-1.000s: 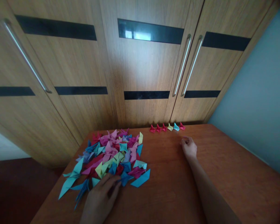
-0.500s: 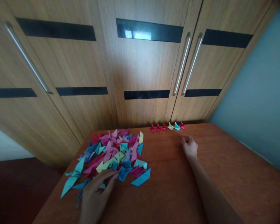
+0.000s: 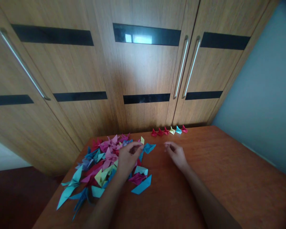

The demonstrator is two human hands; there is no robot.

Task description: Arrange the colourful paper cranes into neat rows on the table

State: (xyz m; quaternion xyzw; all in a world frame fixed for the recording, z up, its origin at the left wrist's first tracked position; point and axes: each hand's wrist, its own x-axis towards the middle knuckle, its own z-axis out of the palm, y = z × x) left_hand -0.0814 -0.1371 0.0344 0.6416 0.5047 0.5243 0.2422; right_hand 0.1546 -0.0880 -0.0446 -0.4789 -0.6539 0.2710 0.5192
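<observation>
My left hand (image 3: 131, 156) reaches over the colourful pile of origami (image 3: 102, 173), with thumb and fingers pinched on one end of a blue origami piece (image 3: 149, 148). The piece points right, just above the tabletop. To its right, my right hand (image 3: 176, 154) has its fingers curled together, and nothing shows in them. A short gap separates its fingertips from the blue piece. Behind the hands, a row of small folded papers runs along the table's back edge: several red (image 3: 160, 131), a yellow one (image 3: 172, 130) and a light-blue one (image 3: 178, 129).
The brown wooden table (image 3: 219, 171) stands against a wooden wardrobe (image 3: 143, 70) with metal handles. On the right is a pale blue wall (image 3: 259, 95). A flat blue folded strip (image 3: 142, 185) lies at the pile's front right edge.
My left hand has moved from the pile's front up and right, carrying the blue origami piece. My right hand has shifted left towards it. The view has tilted slightly.
</observation>
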